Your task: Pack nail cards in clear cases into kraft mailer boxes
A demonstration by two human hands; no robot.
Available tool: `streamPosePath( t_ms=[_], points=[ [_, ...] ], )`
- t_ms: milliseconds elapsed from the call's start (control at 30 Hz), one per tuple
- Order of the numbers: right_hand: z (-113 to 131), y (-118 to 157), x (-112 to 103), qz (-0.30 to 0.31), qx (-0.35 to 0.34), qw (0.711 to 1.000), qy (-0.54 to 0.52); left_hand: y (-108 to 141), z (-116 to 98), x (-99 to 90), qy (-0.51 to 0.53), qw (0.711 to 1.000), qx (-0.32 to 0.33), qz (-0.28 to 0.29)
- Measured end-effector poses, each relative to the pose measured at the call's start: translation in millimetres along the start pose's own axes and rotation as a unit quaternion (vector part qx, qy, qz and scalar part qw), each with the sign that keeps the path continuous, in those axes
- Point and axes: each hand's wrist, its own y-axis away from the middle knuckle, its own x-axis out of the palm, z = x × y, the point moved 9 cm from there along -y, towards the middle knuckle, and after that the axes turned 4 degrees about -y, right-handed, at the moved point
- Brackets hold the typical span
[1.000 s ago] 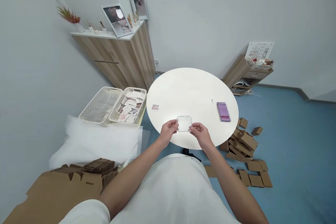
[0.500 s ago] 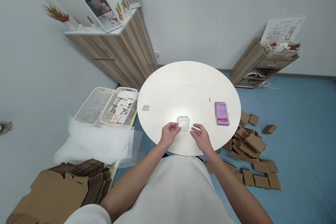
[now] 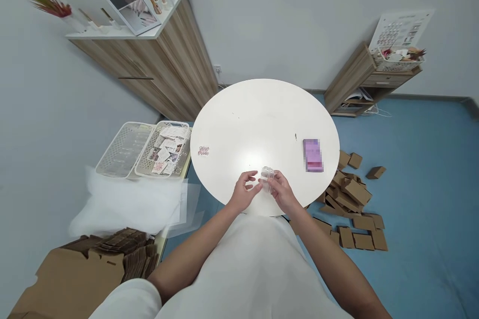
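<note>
- Your right hand point(image 3: 283, 193) grips the clear case point(image 3: 265, 175) along its right side.
- Your left hand point(image 3: 242, 194) is open, fingers loosely curved, thumb at the case's left edge; whether it touches is unclear.
- The case is between your hands, over the near part of the white table point(image 3: 262, 119).
</note>
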Motion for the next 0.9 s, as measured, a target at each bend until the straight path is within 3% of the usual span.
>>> streamPosePath(
  t_ms=[67,167,233,367,500,733,900],
  points=[
    [4.0,4.3,8.7,0.027,-0.01,0.999,-0.028,-2.9,10.8,-2.9,0.045,0.997,-0.063,0.016],
    [9.2,7.8,17.4,0.031,-0.038,0.998,-0.037,-3.5,16.3,8.7,0.124,0.977,-0.13,0.116],
    [10.0,7.7,19.4,0.02,-0.053,0.998,-0.039,-3.8,14.6,12.0,0.163,0.963,-0.149,0.155],
    [7.4,5.8,10.3,-0.031,-0.071,0.997,-0.019,-9.8,16.5,5.3,0.168,0.96,-0.161,0.155],
    [-3.0,6.9,-9.2,-0.115,-0.047,0.992,0.017,-14.7,19.1,-3.1,0.141,0.965,-0.15,0.16],
    [-12.0,4.4,-6.4,-0.127,-0.038,0.991,0.025,-16.1,15.9,-21.8,0.094,0.972,-0.132,0.172],
    [-7.7,5.0,-5.6,-0.149,-0.059,0.986,0.046,-16.5,10.8,-25.5,0.072,0.977,-0.11,0.168]
  ],
)
